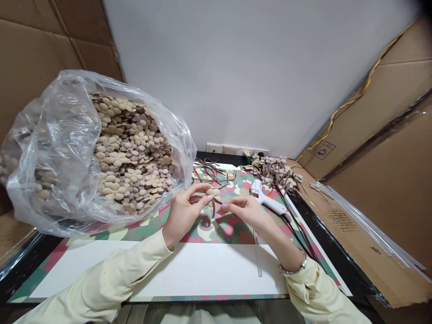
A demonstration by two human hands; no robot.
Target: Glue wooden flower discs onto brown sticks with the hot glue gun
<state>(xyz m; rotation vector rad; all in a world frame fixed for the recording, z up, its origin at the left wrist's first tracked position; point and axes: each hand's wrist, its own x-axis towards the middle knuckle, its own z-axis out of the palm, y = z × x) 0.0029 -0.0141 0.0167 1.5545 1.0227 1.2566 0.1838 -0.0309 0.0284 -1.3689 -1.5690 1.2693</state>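
Observation:
My left hand (pixel 185 210) pinches a beige padded flower (pixel 213 193) between thumb and fingers, a little above the camouflage-patterned mat. A thin brown strip (pixel 213 208) hangs from the flower in a bent shape. At the right of the flower, my right hand (pixel 248 211) has thumb and forefinger closed on the strip's other end. Right of that hand lies a white glue gun (pixel 268 198), its nozzle end turned away from me. A clear glue stick (pixel 258 256) lies beneath my right forearm.
A large clear plastic bag (pixel 60 135) full of beige flowers stands at the left. Loose brown strips (pixel 211 170) lie at the back, and a heap of flowers with strips (pixel 276 171) sits at the back right. Cables (pixel 300 238) run along the right; cardboard (pixel 388 180) flanks the table.

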